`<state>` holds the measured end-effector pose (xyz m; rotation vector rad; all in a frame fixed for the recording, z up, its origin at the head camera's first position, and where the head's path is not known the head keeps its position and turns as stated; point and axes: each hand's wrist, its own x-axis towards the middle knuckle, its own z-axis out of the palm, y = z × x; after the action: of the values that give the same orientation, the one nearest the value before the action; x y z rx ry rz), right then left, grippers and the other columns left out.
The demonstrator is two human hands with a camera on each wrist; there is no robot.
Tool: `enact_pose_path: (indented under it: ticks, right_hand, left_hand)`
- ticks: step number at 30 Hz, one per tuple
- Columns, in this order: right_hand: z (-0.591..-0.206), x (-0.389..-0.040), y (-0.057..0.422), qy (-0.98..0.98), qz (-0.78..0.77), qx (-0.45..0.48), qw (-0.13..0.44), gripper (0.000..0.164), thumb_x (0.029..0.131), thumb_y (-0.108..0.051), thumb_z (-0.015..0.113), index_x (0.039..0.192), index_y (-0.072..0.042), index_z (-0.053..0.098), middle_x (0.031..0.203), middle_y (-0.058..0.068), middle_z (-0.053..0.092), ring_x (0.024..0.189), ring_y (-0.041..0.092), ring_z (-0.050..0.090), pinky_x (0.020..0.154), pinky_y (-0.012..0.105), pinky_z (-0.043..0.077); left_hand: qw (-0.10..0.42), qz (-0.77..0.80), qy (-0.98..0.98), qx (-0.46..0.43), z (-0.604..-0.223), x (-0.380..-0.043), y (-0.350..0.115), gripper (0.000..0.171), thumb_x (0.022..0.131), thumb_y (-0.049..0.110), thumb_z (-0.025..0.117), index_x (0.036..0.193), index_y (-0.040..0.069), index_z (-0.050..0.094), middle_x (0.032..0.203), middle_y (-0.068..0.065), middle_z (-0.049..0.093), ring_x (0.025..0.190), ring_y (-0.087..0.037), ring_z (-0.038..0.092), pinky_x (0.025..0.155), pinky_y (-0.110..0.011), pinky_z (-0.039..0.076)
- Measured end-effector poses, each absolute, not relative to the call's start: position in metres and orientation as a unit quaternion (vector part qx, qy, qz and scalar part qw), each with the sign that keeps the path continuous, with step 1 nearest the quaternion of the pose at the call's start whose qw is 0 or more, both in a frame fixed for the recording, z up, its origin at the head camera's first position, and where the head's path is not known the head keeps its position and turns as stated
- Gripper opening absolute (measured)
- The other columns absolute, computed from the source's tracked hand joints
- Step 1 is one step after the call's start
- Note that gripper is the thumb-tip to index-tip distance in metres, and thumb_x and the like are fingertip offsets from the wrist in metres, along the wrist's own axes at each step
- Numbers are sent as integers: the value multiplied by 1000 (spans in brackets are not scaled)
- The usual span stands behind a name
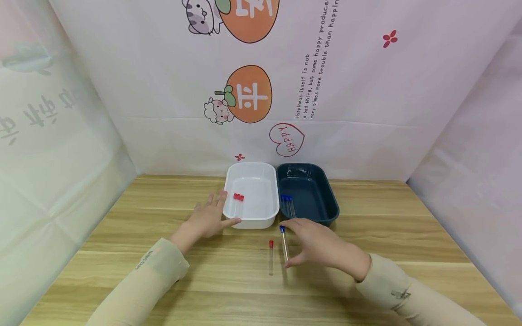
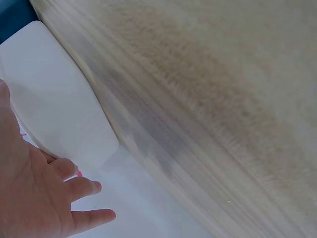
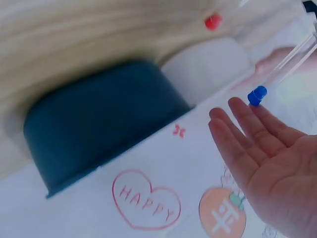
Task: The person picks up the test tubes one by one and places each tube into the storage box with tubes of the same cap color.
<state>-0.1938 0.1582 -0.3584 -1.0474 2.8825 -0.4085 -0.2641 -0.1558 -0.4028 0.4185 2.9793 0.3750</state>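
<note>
My right hand (image 1: 322, 244) pinches a clear test tube with a blue cap (image 1: 284, 244) lengthwise, thumb at the lower end and a finger at the cap. In the right wrist view a fingertip touches the blue cap (image 3: 257, 95). Left of it, a red-capped test tube (image 1: 271, 259) lies on the table. My left hand (image 1: 208, 216) rests against the left front corner of a white bin (image 1: 253, 223), fingers spread. Inside that bin are three red-capped tubes (image 1: 238, 198). Blue-capped tubes (image 1: 287, 198) lean in the dark blue bin (image 1: 332, 206).
Both bins stand side by side at the back of the wooden table (image 1: 220, 280), close to a printed white cloth (image 1: 350, 149). More cloth hangs along the left and right sides of the table.
</note>
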Motion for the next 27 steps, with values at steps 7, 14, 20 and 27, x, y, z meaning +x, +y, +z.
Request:
enact_pose_path:
  ticks: [7,14,20,27]
  right_hand:
    - [-349,-204,168,936,-139,-322,13,92,70,-39,96,142,2,56,138,20,60,127,37,58,103,52,49]
    - [-344,-218,177,941,-141,-308,7,92,71,-39,96,142,2,55,140,22,59,130,39,56,105,54,47]
    - [-339,-232,181,943,-140,-303,-2,92,72,-39,95,142,4,55,141,24,58,130,41,55,105,55,47]
    - [-336,-250,188,944,-139,-300,-20,91,72,-35,96,141,8,54,140,27,57,130,44,54,105,56,46]
  left_hand:
    - [53,124,981,138,-404,-264,-156,109,94,74,51,164,2,10,170,-17,12,154,-43,12,116,-71,15]
    - [55,125,981,135,-402,-264,-156,110,93,75,52,164,1,10,170,-16,12,154,-43,13,117,-70,15]
    - [56,125,982,133,-401,-263,-156,109,94,74,52,164,2,9,170,-16,12,154,-43,13,117,-70,15]
    - [57,127,981,133,-400,-262,-155,108,94,73,53,164,2,11,170,-15,12,154,-42,13,117,-69,15]
